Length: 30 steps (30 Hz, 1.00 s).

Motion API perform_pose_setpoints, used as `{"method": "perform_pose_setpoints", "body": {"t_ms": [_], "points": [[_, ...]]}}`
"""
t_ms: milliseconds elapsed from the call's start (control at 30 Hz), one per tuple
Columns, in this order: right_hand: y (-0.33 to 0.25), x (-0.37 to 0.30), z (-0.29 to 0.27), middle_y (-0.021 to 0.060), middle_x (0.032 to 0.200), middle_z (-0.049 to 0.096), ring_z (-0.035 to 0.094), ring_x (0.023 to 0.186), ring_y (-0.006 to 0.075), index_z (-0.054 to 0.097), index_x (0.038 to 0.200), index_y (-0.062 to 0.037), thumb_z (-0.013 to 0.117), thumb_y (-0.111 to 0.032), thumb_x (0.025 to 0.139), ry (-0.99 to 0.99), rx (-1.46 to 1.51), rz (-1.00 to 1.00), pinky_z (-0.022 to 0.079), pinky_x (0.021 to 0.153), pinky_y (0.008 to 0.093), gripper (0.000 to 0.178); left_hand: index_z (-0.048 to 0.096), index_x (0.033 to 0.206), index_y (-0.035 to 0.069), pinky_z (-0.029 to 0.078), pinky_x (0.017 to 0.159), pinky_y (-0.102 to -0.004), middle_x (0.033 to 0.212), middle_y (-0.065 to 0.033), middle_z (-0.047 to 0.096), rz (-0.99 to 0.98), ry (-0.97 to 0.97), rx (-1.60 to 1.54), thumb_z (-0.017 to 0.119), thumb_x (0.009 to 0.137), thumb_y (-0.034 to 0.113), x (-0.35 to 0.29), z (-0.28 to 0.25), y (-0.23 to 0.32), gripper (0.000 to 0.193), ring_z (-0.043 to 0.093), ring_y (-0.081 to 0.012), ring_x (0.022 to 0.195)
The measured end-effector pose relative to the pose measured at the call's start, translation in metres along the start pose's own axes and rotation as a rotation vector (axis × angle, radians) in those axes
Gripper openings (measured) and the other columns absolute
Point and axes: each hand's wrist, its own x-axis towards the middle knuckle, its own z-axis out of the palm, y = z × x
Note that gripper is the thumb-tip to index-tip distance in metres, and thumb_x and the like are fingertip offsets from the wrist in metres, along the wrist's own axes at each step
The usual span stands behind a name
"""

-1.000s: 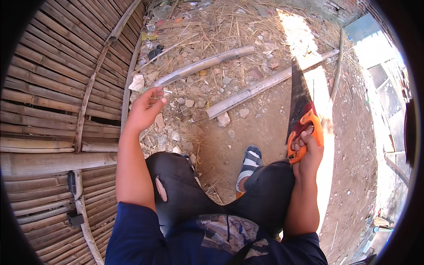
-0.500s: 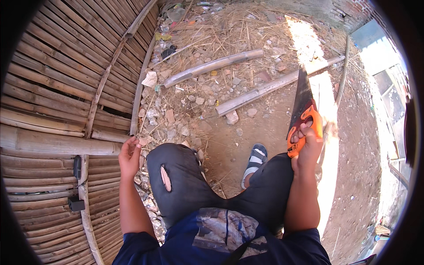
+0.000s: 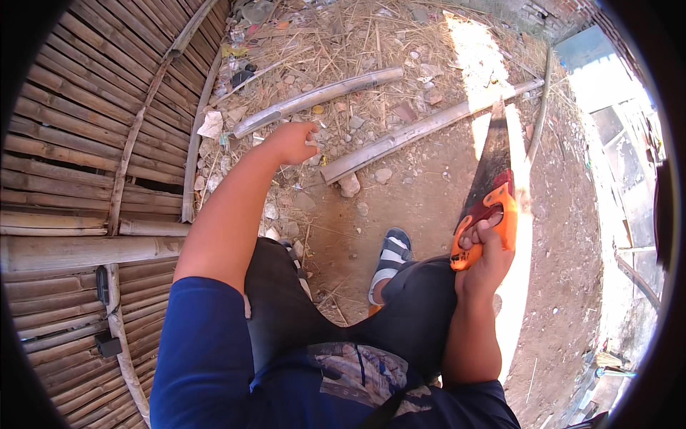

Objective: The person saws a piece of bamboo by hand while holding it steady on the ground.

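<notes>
My right hand (image 3: 487, 259) grips the orange handle of a handsaw (image 3: 491, 161), whose dark, stained blade points away and up. The blade's tip overlaps a long split bamboo pole (image 3: 418, 143) in the picture; whether they touch I cannot tell. Out in front, my left hand (image 3: 291, 143) is stretched over the rubble, its fingers loosely bent and apart, with nothing seen in them. It is nearest to the pole's near end and to a second, curved bamboo piece (image 3: 314, 99) lying farther back.
A bamboo-slat wall (image 3: 71, 143) with a thick horizontal pole (image 3: 86, 252) runs along the left. Stones, straw and litter cover the ground ahead. A thin pole (image 3: 541, 107) lies at the right, near a sunlit strip. My sandalled foot (image 3: 391, 259) stands on bare dirt.
My left hand has left the wall side and swung forward and right over the rubble. The saw stays in my right hand. The whole view has shifted slightly.
</notes>
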Motion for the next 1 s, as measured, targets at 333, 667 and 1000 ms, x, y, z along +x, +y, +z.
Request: {"method": "perform_pose_setpoints", "body": {"t_ms": [333, 667, 1000], "points": [[0.010, 0.026, -0.009, 0.0004, 0.076, 0.049, 0.048, 0.066, 0.0116, 0.050, 0.107, -0.0074, 0.057, -0.009, 0.096, -0.008, 0.010, 0.005, 0.043, 0.069, 0.0291, 0.013, 0.025, 0.159, 0.009, 0.043, 0.109, -0.0517, 0.152, -0.0187, 0.046, -0.336, -0.039, 0.312, 0.086, 0.078, 0.034, 0.094, 0.191, 0.019, 0.105, 0.052, -0.0371, 0.135], [0.015, 0.034, 0.000, -0.0011, 0.073, 0.046, 0.047, 0.063, 0.0104, 0.047, 0.109, -0.0076, 0.058, -0.012, 0.094, -0.114, -0.050, 0.091, 0.042, 0.070, 0.0290, 0.019, 0.031, 0.157, 0.010, 0.040, 0.107, -0.0522, 0.138, -0.0144, 0.057, -0.328, -0.100, 0.308, 0.085, 0.077, 0.021, 0.117, 0.205, -0.010, 0.098, 0.058, -0.0312, 0.129], [0.015, 0.027, -0.005, -0.0009, 0.073, 0.045, 0.046, 0.064, 0.0105, 0.047, 0.107, -0.0065, 0.058, -0.011, 0.094, -0.085, -0.038, 0.060, 0.041, 0.069, 0.0288, 0.017, 0.033, 0.153, 0.009, 0.047, 0.104, -0.0515, 0.129, -0.0171, 0.065, -0.259, -0.204, 0.345, 0.085, 0.069, 0.020, 0.008, 0.053, -0.098, 0.100, 0.065, -0.0353, 0.118]]}}
